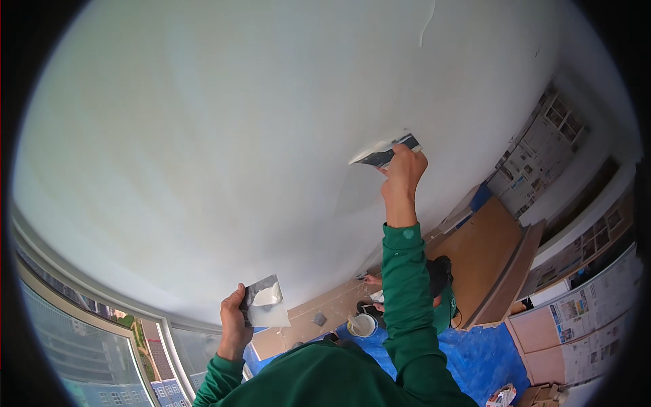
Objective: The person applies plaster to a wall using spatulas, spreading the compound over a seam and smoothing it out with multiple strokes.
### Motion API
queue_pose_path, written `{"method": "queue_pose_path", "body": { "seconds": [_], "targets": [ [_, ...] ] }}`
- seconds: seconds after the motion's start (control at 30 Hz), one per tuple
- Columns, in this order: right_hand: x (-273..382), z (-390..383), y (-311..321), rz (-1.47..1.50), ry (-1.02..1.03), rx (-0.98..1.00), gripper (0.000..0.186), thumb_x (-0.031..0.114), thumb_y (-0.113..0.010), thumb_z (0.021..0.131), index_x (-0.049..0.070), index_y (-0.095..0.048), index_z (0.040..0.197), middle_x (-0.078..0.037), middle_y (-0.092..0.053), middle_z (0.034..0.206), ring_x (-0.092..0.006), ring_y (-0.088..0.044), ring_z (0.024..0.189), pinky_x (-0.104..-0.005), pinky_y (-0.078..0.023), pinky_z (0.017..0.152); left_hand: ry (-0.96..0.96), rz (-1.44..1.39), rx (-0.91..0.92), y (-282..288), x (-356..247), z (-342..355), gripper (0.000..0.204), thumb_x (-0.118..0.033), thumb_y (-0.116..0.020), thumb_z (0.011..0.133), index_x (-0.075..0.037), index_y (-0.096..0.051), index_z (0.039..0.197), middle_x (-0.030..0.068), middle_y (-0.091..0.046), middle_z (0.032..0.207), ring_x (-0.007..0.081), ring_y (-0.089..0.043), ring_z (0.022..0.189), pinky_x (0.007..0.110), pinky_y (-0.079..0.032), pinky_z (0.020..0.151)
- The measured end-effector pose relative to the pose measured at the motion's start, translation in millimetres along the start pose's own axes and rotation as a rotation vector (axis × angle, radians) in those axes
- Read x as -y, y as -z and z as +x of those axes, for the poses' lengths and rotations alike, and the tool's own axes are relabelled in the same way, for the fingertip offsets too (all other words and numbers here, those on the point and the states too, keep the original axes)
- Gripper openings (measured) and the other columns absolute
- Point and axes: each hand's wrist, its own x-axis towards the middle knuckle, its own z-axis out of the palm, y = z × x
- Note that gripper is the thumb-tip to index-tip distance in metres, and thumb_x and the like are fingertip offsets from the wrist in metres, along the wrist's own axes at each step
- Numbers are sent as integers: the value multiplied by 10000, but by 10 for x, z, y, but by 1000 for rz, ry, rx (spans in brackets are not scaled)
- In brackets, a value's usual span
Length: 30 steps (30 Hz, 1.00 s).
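My right arm reaches up and forward, its hand (405, 168) closed around a wide putty knife (385, 154). The dark blade lies against the white wall (258, 149), with pale putty smeared along its edge. Lower and to the left, my left hand (234, 322) grips a flat metal scraper (263, 298) from its left side. A lump of white putty (268, 295) sits on the scraper's face, thin residue below it. Much of the right-hand knife's handle is hidden by my fingers.
Below my right arm a co-worker (444, 298) in green crouches by the wall, near a bucket (363, 325) of white paste. Blue sheeting (485, 359) covers the floor. A brown board (475, 251) stands at right; windows (88, 346) are at lower left.
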Motion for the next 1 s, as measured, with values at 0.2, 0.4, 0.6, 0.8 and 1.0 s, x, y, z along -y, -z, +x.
{"method": "queue_pose_path", "body": {
  "seconds": [0.2,0.4,0.6,0.8,1.0],
  "targets": [
    [1670,232,-856,-290,220,134,294,8,-440,809,-137,-523,1050,-226,-584,1027,-317,-638,849,-441,-611,677,-1,-35,58,-176,-107,-55,386,-280,-471,1016,65,-629,944,156,-680,857,251,-667,732,355,-547,686],
    [2907,392,-1732,-391,398,194,239,53,-482,870,-151,-566,963,-250,-619,902,-336,-646,717,-426,-582,593,9,-69,71,-241,-167,-110,383,-260,-473,1007,81,-636,947,167,-681,868,252,-667,740,359,-551,700],
    [2820,-340,-1971,-683,760,178,233,60,-490,876,-156,-564,924,-244,-627,871,-327,-662,711,-384,-575,543,135,-158,119,-239,-91,14,378,-276,-480,1006,69,-631,986,167,-683,925,263,-677,803,374,-557,739],
    [1094,-607,-647,-233,590,285,191,89,-574,869,-66,-608,763,-17,-577,695,-110,-500,638,-285,-422,603,283,-175,217,-566,-58,202,357,-303,-488,995,23,-605,1078,148,-673,1020,264,-651,915,390,-511,873],
    [66,-1487,564,-54,196,59,395,339,-628,957,-42,-643,1061,-60,-650,997,-124,-583,854,-282,-474,754,278,-295,267,-881,25,218,332,-291,-500,992,10,-608,1080,130,-667,1041,250,-645,934,386,-504,881]
  ]
}}
